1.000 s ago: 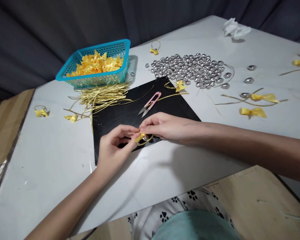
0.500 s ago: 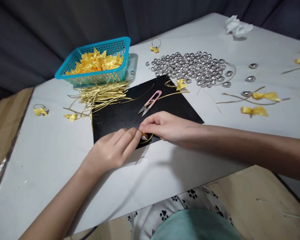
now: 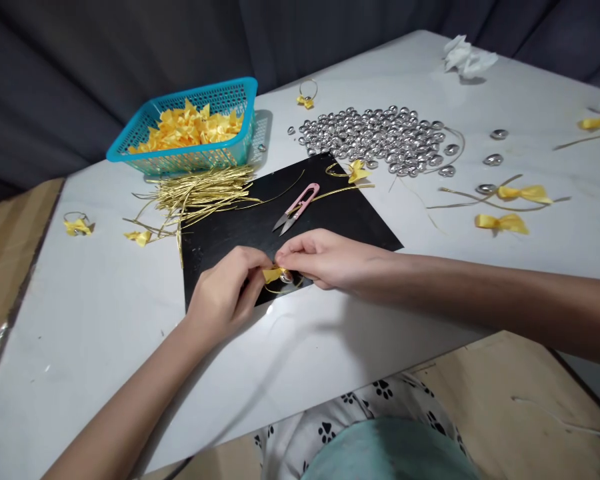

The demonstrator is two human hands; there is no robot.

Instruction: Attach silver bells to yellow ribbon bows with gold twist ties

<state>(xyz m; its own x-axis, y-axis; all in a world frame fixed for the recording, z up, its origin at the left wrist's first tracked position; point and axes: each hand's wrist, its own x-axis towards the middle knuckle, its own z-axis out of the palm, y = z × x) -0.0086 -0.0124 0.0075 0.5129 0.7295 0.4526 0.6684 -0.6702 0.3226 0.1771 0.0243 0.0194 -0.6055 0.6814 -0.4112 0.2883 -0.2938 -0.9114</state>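
The table (image 3: 105, 327) is supporting all items. The mat (image 3: 225, 237) is lying centrally under the hands, probably to give a dark, protected backing against the pale top. The basket (image 3: 195, 159) is standing at the far left, its walls containing loose bows (image 3: 195, 127). To its right, the beads (image 3: 375, 137) are lying in one heap, presumably so that single ones are easy to pick. The cords (image 3: 205, 187) are lying bundled near the basket, overlapping the mat's far-left edge.

The right hand (image 3: 323, 257) is pressing thumb and forefinger together, pinching the far side of the piece, apparently to steady it; the exact part gripped is hidden. The left hand (image 3: 225, 287) is holding its fingers bent at the piece's left end; whether its fingertips are pinching cannot be told. The snips (image 3: 300, 203) are lying beyond the hands, blades pointing near-left, likely for quick access. The piece is sitting between the hands over the mat's near edge, combining a bow (image 3: 271, 275), a cord loop (image 3: 280, 292) and a bead (image 3: 286, 276).
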